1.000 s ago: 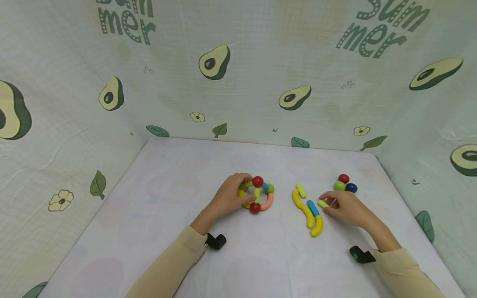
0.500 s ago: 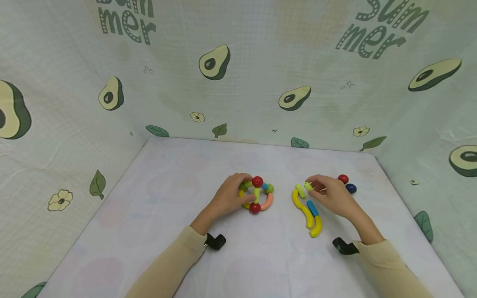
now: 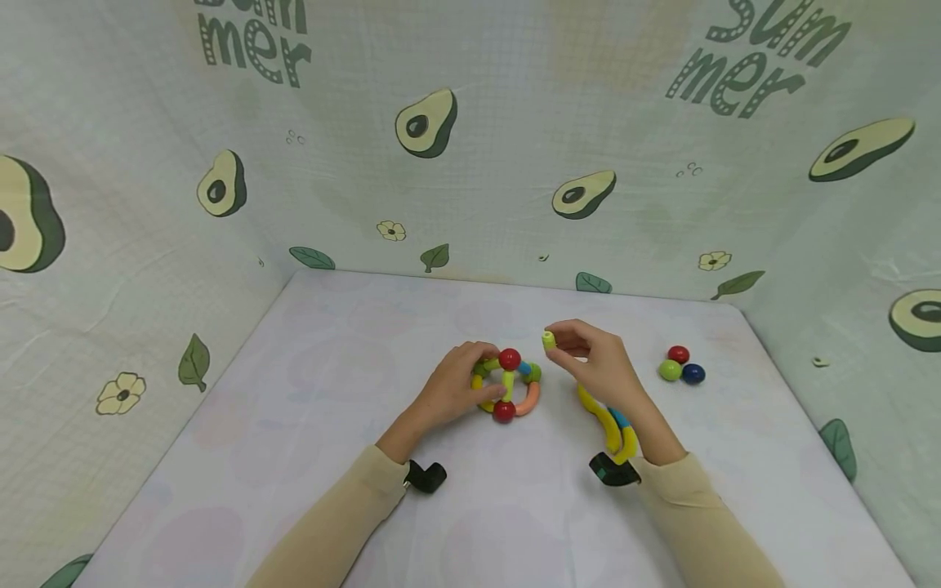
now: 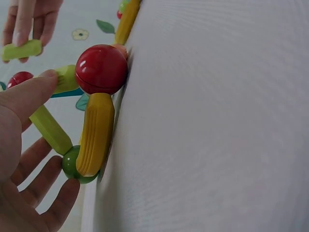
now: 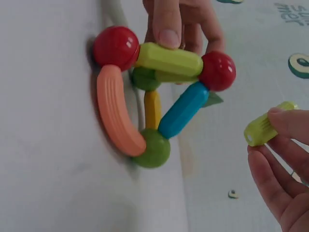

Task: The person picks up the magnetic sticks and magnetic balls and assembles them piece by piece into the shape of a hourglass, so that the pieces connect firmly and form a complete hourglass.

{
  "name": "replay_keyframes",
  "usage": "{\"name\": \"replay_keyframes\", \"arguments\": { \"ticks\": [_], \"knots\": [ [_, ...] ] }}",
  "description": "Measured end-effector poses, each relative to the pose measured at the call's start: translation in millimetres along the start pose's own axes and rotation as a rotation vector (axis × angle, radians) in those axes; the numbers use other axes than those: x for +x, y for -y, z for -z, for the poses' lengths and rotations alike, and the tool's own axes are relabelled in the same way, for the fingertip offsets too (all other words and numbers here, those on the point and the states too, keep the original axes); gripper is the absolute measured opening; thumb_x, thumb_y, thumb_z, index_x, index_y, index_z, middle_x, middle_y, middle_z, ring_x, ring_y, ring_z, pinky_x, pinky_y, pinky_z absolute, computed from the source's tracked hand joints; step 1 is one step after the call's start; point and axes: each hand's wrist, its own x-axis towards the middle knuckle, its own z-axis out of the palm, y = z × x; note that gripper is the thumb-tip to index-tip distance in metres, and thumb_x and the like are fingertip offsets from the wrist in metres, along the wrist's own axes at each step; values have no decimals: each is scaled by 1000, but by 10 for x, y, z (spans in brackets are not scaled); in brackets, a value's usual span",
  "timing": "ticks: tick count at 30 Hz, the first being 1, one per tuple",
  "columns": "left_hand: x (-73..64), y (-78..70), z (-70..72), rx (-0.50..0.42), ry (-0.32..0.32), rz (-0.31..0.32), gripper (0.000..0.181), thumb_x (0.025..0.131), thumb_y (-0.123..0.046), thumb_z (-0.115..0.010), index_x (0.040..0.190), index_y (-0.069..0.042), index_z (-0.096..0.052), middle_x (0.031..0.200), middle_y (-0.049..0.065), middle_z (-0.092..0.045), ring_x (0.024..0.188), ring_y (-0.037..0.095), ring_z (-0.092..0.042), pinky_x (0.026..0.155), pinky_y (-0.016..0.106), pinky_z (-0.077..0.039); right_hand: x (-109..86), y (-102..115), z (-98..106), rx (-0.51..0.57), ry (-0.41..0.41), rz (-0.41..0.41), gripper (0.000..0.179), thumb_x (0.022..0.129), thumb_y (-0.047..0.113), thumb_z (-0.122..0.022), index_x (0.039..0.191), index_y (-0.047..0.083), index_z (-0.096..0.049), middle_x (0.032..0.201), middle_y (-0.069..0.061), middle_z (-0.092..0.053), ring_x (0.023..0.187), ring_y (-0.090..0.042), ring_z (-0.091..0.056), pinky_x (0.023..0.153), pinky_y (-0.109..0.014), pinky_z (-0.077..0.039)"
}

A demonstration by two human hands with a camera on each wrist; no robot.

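Observation:
My left hand grips a toy frame of magnetic sticks and balls standing on the table. Its thumb lies on an upright light green stick between two red balls, and its fingertips reach a green ball at the back. A blue stick, a salmon curved stick and yellow curved sticks form other sides. Raised to the right of the frame, my right hand pinches a loose short light green stick between thumb and fingers, one end facing the frame.
Partly covered by the right forearm, yellow curved sticks and a blue stick lie on the table. Farther right sit loose red, green and dark blue balls. A printed cloth wall stands behind.
My right hand has carried the light green stick left and up from near the loose balls, over the loose sticks to beside the frame. The left hand and frame have stayed put.

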Motion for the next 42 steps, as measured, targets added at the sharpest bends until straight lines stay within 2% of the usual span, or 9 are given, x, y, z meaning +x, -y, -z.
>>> {"name": "replay_keyframes", "arguments": {
  "ticks": [5,12,19,24,30,37,42],
  "knots": [
    [8,19,-11,-1,1,-7,57,92,-42,-84,139,-20,-60,130,-4,-65,116,15,-57,104,38,-51,76,154,-128,122,-26,0,35,98,14,-79,131,11,-70,117,-6,-75,105,-21,-74,89,-18,-59],
    [15,30,-17,-8,1,-30,57,92,-42,-85,138,-20,-60,130,-3,-66,115,16,-57,103,39,-51,119,237,-276,196,-65,11,33,96,14,-80,129,11,-72,116,-7,-76,105,-22,-74,88,-20,-60],
    [21,30,-21,11,2,-28,56,92,-42,-85,138,-19,-60,128,-2,-66,112,15,-57,100,37,-51,123,267,-349,219,-89,19,35,95,11,-81,129,8,-72,117,-11,-76,107,-26,-75,91,-29,-62],
    [18,28,-11,24,-3,-28,57,92,-42,-85,138,-19,-61,129,-1,-65,113,16,-57,101,38,-51,125,317,-370,216,-77,-3,34,96,5,-79,129,3,-70,117,-15,-75,107,-28,-74,91,-31,-62],
    [19,33,-10,17,-1,-35,57,92,-43,-85,138,-18,-61,131,-1,-65,115,16,-58,103,39,-52,130,320,-406,206,-65,-16,34,96,-1,-76,129,-2,-69,117,-19,-75,108,-34,-74,91,-40,-63],
    [17,18,14,23,10,-26,55,94,-43,-83,138,-18,-62,132,-2,-67,117,16,-60,104,40,-52,136,230,-406,213,-53,3,36,98,9,-77,133,5,-71,119,-12,-76,108,-26,-74,90,-31,-62],
    [17,14,31,10,-7,-21,50,97,-41,-80,138,-18,-63,132,-2,-68,119,17,-61,105,40,-53,137,233,-399,223,-52,36,36,98,11,-78,133,8,-72,119,-10,-76,107,-25,-75,89,-29,-62]
  ]
}}
